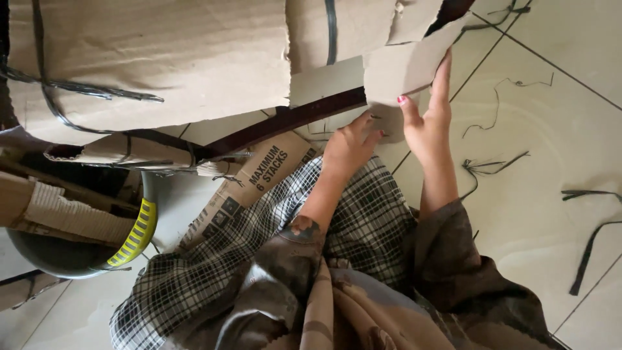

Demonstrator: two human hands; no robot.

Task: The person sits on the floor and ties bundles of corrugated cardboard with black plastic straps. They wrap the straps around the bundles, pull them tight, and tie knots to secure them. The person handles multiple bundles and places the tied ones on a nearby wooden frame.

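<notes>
A torn piece of brown cardboard (405,68) is held up in front of me by both hands. My right hand (429,115) grips its right side, fingers stretched up along the edge and thumb pressed on the face. My left hand (350,144) pinches the lower edge of the same piece from below. A large sheet of cardboard (155,65) bound with black straps lies to the left, above a dark brown bar (285,123). My lap is covered by a black and white checked cloth (259,246).
A printed cardboard flap (259,178) lies under my left forearm. A grey tub (78,249) with a yellow handle holds cardboard scraps at the left. Cut black straps (586,249) and thin strands (486,168) lie scattered on the pale tiled floor (538,129) to the right.
</notes>
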